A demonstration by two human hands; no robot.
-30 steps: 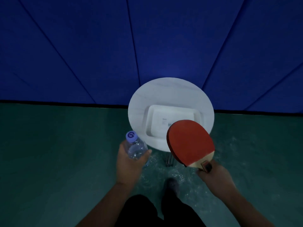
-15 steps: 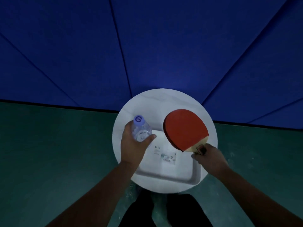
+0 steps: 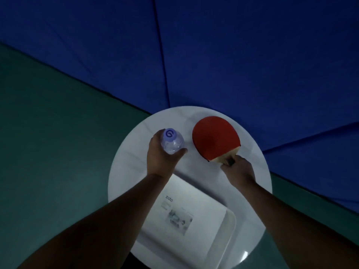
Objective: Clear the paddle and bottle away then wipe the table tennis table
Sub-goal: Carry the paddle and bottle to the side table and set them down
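Observation:
My left hand [image 3: 162, 158] grips a clear plastic bottle [image 3: 172, 141] with a pale purple cap, held upright over the far left part of a round white side table [image 3: 124, 171]. My right hand [image 3: 238, 169] holds the wooden handle of a red-faced paddle [image 3: 215, 139]. The paddle's red face lies flat over the far right part of the same round table. Whether bottle and paddle touch the tabletop cannot be told. The table tennis table is out of view.
A white rectangular tray [image 3: 219, 232] with a printed label rests on the near part of the round table. Blue padded barrier panels [image 3: 233, 55] stand behind it. Green floor [image 3: 48, 152] spreads to the left and right.
Both hands have moved forward over the round table, carrying the bottle and paddle past the tray to its far side. The table now appears closer and larger below me.

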